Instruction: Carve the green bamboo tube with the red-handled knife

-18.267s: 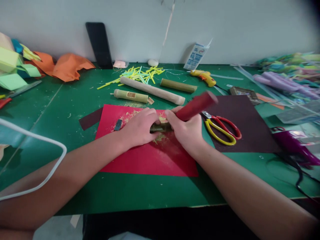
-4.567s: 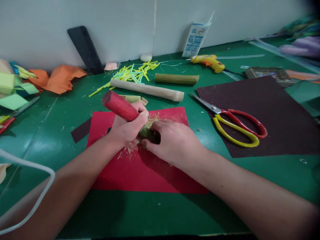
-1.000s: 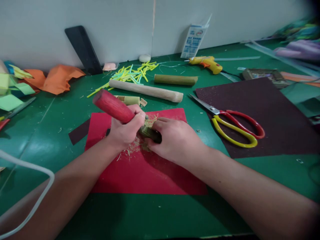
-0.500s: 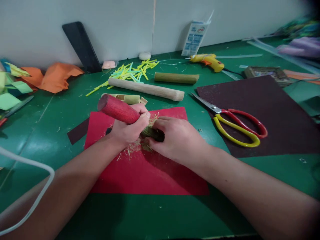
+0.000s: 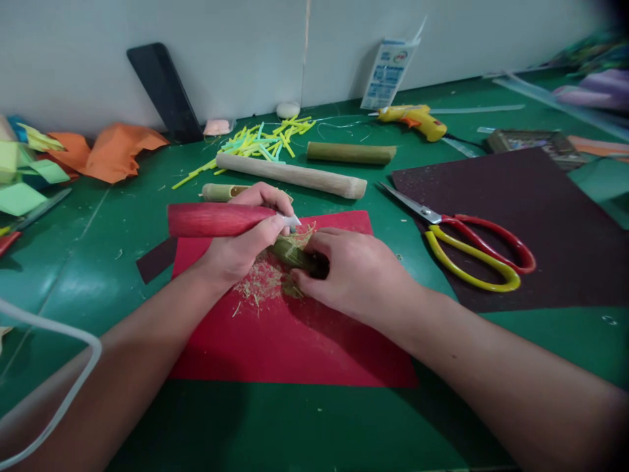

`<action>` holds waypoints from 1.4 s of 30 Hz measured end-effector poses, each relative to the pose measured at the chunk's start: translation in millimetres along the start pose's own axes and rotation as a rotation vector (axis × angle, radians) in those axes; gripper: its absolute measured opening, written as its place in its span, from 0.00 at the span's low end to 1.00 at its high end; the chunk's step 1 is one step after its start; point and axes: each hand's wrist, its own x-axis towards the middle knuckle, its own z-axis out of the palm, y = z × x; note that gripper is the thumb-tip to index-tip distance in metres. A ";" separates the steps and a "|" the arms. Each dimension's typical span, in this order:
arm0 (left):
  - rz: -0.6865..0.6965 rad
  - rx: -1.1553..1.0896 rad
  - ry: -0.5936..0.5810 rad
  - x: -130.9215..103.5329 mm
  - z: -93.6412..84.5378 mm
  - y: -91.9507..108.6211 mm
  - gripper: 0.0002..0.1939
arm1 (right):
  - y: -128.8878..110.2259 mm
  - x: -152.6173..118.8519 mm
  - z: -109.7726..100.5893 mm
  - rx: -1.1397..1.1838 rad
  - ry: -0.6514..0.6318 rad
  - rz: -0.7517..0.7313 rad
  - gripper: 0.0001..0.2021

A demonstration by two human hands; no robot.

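In the head view my left hand [image 5: 246, 246] is closed around the thick red handle of a carving knife [image 5: 216, 219]. Its short pale blade sticks out past the thumb, pointing right, above and apart from the bamboo. My right hand [image 5: 351, 269] grips a short green bamboo tube [image 5: 289, 253] whose dark hollow end faces the palm; the fingers cover part of it. Pale bamboo shavings [image 5: 258, 288] lie scattered under the tube on a red sheet [image 5: 295, 354]. Behind my left hand, a notched bamboo piece [image 5: 216, 191] is partly hidden.
Scissors [image 5: 432, 216] with red and yellow handles lie on a dark sheet [image 5: 491, 190] at right. Farther back are a pale stick [image 5: 289, 176], a bamboo length [image 5: 351, 153], cut yellow strips [image 5: 260, 141] and a yellow glue gun [image 5: 413, 121]. A white cable [image 5: 83, 367] loops at left.
My left hand has turned the knife: its handle now lies nearly level and its blade shows, lifted off the bamboo. My right hand still holds the tube. The view has shifted slightly.
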 end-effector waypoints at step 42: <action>0.088 0.253 0.292 -5.4 25.5 5.7 0.21 | -2.0 -4.0 3.5 -0.080 0.055 -0.083 0.08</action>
